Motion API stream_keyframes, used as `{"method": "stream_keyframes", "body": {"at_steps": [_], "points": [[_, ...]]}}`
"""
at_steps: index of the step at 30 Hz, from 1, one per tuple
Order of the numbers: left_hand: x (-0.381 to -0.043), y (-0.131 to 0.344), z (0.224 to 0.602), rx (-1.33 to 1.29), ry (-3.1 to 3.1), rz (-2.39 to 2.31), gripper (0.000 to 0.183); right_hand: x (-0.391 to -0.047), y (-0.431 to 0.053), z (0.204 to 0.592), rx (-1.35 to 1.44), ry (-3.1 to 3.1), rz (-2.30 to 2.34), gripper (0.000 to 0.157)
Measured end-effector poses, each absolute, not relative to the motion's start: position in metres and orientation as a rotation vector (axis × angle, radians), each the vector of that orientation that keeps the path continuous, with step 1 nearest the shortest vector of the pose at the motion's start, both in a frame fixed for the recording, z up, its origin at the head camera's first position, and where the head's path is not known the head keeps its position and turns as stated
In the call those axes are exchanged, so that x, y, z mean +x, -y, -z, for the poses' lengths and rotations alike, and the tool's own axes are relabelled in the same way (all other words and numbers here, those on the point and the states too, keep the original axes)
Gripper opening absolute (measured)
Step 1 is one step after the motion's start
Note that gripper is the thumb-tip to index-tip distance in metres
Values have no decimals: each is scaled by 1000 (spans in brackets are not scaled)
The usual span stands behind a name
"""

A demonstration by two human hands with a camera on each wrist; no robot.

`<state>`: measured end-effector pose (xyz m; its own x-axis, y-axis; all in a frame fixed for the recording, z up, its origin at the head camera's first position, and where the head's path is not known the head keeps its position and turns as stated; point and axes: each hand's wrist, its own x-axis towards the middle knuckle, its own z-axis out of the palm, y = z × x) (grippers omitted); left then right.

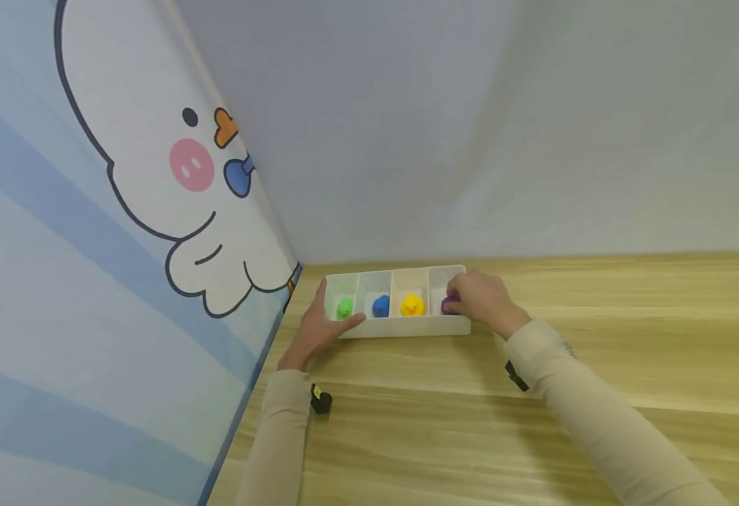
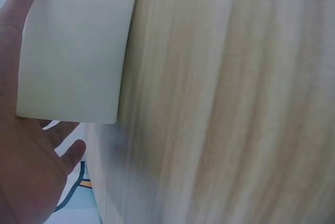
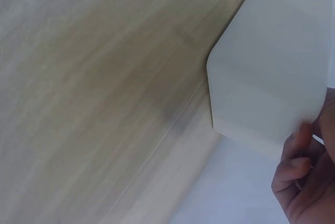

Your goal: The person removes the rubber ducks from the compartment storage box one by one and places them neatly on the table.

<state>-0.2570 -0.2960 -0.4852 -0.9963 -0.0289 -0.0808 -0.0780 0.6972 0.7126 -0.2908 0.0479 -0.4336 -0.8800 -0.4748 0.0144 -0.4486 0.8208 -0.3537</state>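
Bracing the left end of a white tray (image 1: 407, 327), the person's left hand (image 1: 318, 326) holds the near left corner, its thumb along the near wall and its fingers spread round the end edge. The right hand (image 1: 483, 299) reaches over the tray's right edge and pinches a purple toy (image 1: 447, 306) in a narrow grip, inside the rightmost compartment; the fingers cover much of the toy, so its full shape cannot be told. The other three compartments each hold one small toy near the near wall: a green duck (image 1: 344, 308) in the leftmost, a blue toy (image 1: 380, 306) in the next, and a yellow duck (image 1: 413, 305) beside the purple toy's compartment. The tray lies flat by the far left corner of a wooden bench (image 1: 420, 414). A panel with a printed cartoon figure (image 1: 141, 161) runs along the bench's left edge, and a plain pale backdrop (image 1: 470, 140) behind its far edge
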Motion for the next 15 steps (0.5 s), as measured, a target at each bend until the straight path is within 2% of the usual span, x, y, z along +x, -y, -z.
{"method": "stream_keyframes", "body": {"at_steps": [11,15], "points": [[-256,293,485,-64,-2860,-1165,129,-291,-53,436,-775,-2936,563,16],[-256,294,486,-62,-2861,-1163,129,-290,-53,437,-789,-2933,618,21]]}}
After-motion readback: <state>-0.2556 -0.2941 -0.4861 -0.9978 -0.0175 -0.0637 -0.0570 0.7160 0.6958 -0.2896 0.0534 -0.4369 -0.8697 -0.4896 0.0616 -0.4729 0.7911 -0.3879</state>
